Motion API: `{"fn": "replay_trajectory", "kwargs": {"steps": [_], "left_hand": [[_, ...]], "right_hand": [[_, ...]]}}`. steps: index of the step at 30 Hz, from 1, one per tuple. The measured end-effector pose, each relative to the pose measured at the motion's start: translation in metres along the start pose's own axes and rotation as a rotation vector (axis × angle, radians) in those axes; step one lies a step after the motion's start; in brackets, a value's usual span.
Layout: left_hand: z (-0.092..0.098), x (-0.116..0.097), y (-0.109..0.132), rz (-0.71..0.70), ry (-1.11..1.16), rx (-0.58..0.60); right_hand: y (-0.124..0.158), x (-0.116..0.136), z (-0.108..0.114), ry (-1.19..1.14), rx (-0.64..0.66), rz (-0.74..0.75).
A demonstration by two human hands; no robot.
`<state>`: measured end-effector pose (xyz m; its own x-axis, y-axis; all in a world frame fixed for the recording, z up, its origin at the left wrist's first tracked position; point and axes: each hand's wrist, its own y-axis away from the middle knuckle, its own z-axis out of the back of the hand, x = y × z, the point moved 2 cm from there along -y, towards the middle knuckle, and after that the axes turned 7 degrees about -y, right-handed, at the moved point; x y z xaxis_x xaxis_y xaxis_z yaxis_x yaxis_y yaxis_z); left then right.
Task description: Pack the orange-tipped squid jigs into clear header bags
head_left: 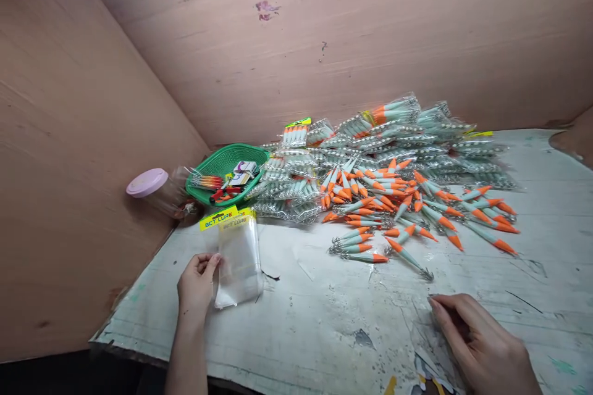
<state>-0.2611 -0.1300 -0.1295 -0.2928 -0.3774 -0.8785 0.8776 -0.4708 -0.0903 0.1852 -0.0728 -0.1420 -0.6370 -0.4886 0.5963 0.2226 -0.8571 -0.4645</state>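
Near left: left hand pinches edge of clear bags, likely steadying them
Near right: right hand half-curled, fingertips nearly meeting; can't tell if holding
Farther right: loose lures, probably spread for easy picking

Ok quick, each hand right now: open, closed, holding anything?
Left hand: closed, pinching a clear bag by its edge.
Right hand: closed in a pinch; can't tell if anything small is in its grip.
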Motion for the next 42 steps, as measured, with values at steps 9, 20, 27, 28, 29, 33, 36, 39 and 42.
{"fn": "replay_trajectory", "kwargs": {"steps": [9,20,27,28,29,33,36,39,42], "left_hand": [[-0.016,-0.062,0.077,0.26,0.784,0.018],[-0.082,-0.079,0.193,0.606,0.837,0.563],[-0.078,-0.07,0.168,0.641,0.673,0.561],[-0.076,-0.069,0.163,0.638,0.669,0.531],[-0.074,-0.068,0.158,0.629,0.662,0.519],[-0.074,-0.068,0.157,0.59,0.633,0.571],[-0.077,-0.069,0.164,0.603,0.642,0.616],[-0.077,-0.07,0.168,0.61,0.647,0.627],[-0.075,-0.068,0.167,0.616,0.634,0.626]], "right_hand": [[-0.009,0.04,-0.027,-0.655,0.157,-0.396],[-0.002,0.087,-0.073,-1.411,0.166,-0.798],[-0.019,0.059,-0.042,-0.788,0.241,-0.478],[-0.03,0.047,-0.032,-0.584,0.162,-0.372],[-0.042,0.035,-0.023,-0.363,0.076,-0.286],[-0.081,-0.005,-0.015,0.131,0.12,-0.114],[-0.095,-0.015,-0.029,0.196,0.185,-0.102],[-0.098,-0.016,-0.04,0.249,0.206,-0.084],[-0.097,-0.013,-0.041,0.25,0.232,-0.014]]}}
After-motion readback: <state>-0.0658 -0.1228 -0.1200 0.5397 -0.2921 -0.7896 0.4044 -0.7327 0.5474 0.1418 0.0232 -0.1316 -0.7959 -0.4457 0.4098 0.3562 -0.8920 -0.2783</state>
